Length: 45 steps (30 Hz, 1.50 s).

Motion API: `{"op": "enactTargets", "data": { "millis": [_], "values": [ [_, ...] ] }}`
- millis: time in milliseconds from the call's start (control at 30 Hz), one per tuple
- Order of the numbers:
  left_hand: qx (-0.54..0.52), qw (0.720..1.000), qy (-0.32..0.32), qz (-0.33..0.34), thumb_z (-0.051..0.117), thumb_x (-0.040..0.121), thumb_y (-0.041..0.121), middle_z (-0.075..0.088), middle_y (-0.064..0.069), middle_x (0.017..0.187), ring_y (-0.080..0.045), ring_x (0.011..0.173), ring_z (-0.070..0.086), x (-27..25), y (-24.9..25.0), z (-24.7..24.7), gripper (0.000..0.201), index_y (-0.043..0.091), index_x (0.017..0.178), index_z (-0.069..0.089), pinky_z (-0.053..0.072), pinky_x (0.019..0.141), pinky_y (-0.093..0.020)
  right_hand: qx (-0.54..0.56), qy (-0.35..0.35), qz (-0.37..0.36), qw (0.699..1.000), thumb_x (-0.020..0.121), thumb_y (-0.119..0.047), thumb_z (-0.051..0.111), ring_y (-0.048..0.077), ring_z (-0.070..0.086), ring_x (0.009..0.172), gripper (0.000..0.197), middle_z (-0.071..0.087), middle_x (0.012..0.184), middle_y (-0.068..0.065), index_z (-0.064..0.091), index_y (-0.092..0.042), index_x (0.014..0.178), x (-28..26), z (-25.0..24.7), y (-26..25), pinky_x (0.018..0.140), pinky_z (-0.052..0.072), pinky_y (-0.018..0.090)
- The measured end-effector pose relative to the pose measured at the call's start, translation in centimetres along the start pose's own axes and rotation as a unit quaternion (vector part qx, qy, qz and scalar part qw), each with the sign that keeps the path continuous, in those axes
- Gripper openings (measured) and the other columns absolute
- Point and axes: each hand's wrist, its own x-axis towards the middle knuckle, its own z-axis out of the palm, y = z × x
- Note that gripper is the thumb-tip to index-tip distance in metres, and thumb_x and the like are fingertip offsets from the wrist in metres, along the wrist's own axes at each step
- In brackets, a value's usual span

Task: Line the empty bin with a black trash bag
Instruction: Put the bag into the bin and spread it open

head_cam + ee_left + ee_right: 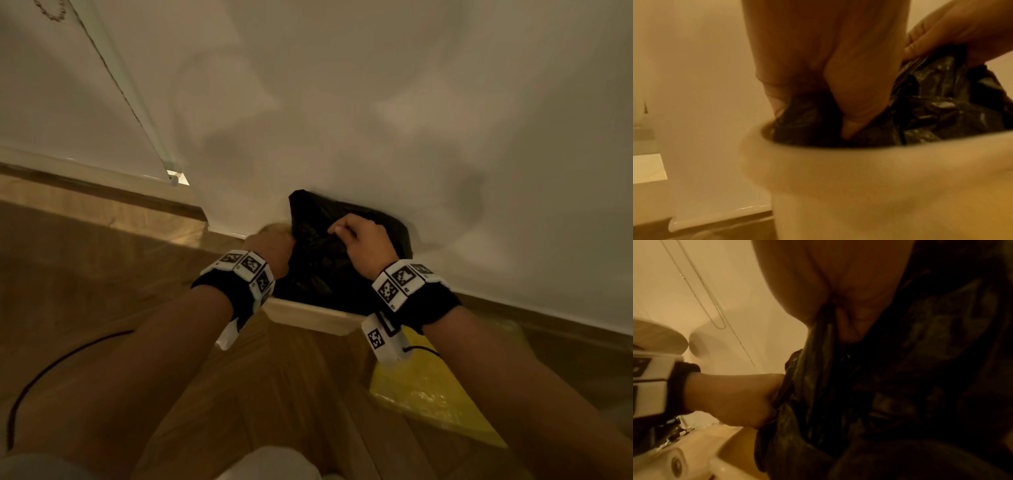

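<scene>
A cream bin (pixel 308 315) stands on the wooden floor against the white wall. A crumpled black trash bag (pixel 318 260) fills its mouth and rises above the rim. My left hand (pixel 274 248) grips the bag's left edge at the bin's left rim; in the left wrist view its fingers (pixel 855 97) pinch black plastic (pixel 941 100) just inside the rim (pixel 838 159). My right hand (pixel 359 240) pinches a fold of the bag near the top middle. In the right wrist view the bag (pixel 900 386) fills the frame, with the left hand (pixel 731 399) at its edge.
A yellow plastic bag (pixel 428 390) lies on the floor right of the bin, under my right forearm. A black cable (pixel 51 373) curves over the floor at left. A white door frame (pixel 137 113) meets the skirting at back left.
</scene>
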Motion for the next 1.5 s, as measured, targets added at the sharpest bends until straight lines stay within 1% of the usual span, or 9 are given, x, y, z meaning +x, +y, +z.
{"op": "enactTargets", "data": {
  "millis": [200, 567, 733, 833, 933, 1067, 1167, 1367, 1500],
  "values": [
    [0.02, 0.996, 0.017, 0.08, 0.052, 0.084, 0.011, 0.063, -0.015, 0.115, -0.031, 0.104, 0.062, -0.8, 0.6, 0.3, 0.032, 0.006, 0.116, 0.058, 0.049, 0.08, -0.033, -0.087, -0.109, 0.094, 0.986, 0.075, -0.07, 0.052, 0.019, 0.062, 0.102, 0.067, 0.065, 0.111, 0.003, 0.06, -0.018, 0.117, -0.3, 1.0, -0.2, 0.081, 0.049, 0.027],
    [0.101, 0.99, -0.022, 0.095, 0.051, 0.088, 0.011, 0.062, -0.016, 0.114, -0.033, 0.101, 0.063, -0.3, 0.1, 0.7, 0.066, 0.023, 0.146, 0.022, 0.047, 0.071, -0.035, 0.067, 0.067, 0.08, 0.992, 0.101, -0.027, 0.029, 0.037, 0.063, 0.089, 0.036, 0.062, 0.101, 0.024, 0.052, 0.001, 0.106, 1.1, 0.6, -0.6, 0.083, 0.05, 0.04],
    [0.083, 0.994, -0.063, 0.016, 0.041, 0.096, 0.018, 0.059, -0.018, 0.121, -0.034, 0.107, 0.061, 1.0, 1.1, 1.8, 0.056, 0.02, 0.147, 0.017, 0.049, 0.079, -0.037, 0.172, 0.025, 0.065, 0.983, 0.1, -0.024, 0.036, 0.02, 0.043, 0.041, 0.031, 0.041, 0.055, 0.003, 0.037, -0.025, 0.069, 0.4, -0.1, 0.0, 0.045, 0.044, 0.034],
    [-0.012, 0.995, -0.096, -0.017, 0.053, 0.089, 0.024, 0.06, -0.015, 0.119, -0.033, 0.103, 0.062, 1.5, 0.6, 3.2, 0.073, 0.02, 0.148, 0.01, 0.05, 0.076, -0.037, 0.103, -0.014, 0.011, 0.995, 0.097, -0.03, 0.043, 0.018, 0.054, 0.049, 0.016, 0.052, 0.066, 0.001, 0.051, -0.018, 0.09, -0.2, -0.4, 0.2, 0.057, 0.051, 0.038],
    [-0.088, 0.988, -0.126, 0.009, 0.064, 0.076, 0.044, 0.063, -0.01, 0.115, -0.031, 0.101, 0.062, 1.3, 0.6, 3.3, 0.072, 0.025, 0.138, 0.031, 0.053, 0.088, -0.044, -0.003, -0.118, 0.047, 0.992, 0.081, -0.048, 0.062, 0.015, 0.058, 0.083, 0.056, 0.056, 0.097, -0.001, 0.046, -0.016, 0.124, -0.4, -0.3, 0.6, 0.072, 0.05, 0.025],
    [-0.11, 0.989, -0.095, 0.013, 0.059, 0.071, 0.061, 0.048, -0.009, 0.14, -0.029, 0.128, 0.045, 0.6, 0.6, 1.3, 0.075, 0.025, 0.135, 0.046, 0.037, 0.109, -0.038, -0.173, -0.23, 0.038, 0.957, 0.076, -0.048, 0.068, 0.019, 0.061, 0.105, 0.056, 0.065, 0.115, 0.003, 0.06, -0.015, 0.12, -1.1, 1.2, 1.3, 0.083, 0.046, 0.023],
    [-0.177, 0.984, -0.014, 0.007, 0.055, 0.088, 0.043, 0.062, -0.012, 0.124, -0.029, 0.111, 0.058, 0.0, 0.1, 0.4, 0.046, 0.011, 0.12, 0.06, 0.041, 0.09, -0.026, -0.146, -0.204, 0.024, 0.968, 0.089, -0.03, 0.057, 0.026, 0.062, 0.104, 0.029, 0.068, 0.11, 0.011, 0.066, -0.012, 0.11, -1.3, 1.7, 1.1, 0.084, 0.045, 0.027],
    [-0.414, 0.905, 0.081, -0.054, 0.05, 0.094, 0.027, 0.065, -0.012, 0.115, 0.0, 0.041, 0.06, 0.1, -2.0, -0.4, 0.036, 0.007, 0.123, 0.057, 0.046, 0.044, -0.003, 0.028, -0.072, 0.045, 0.996, 0.099, -0.025, 0.038, 0.026, 0.06, 0.07, 0.022, 0.062, 0.073, 0.012, 0.055, -0.014, 0.091, -0.7, 0.2, 0.8, 0.069, 0.04, 0.026],
    [-0.585, 0.806, 0.067, -0.061, 0.041, 0.098, 0.019, 0.058, -0.023, 0.125, -0.014, 0.072, 0.063, -0.1, -1.6, -0.9, 0.032, 0.002, 0.124, 0.051, 0.054, 0.053, -0.011, -0.072, -0.147, -0.006, 0.987, 0.086, -0.042, 0.058, 0.017, 0.055, 0.084, 0.036, 0.054, 0.09, 0.002, 0.058, -0.013, 0.107, -1.1, -0.1, 0.9, 0.079, 0.041, 0.025]
  ]
}}
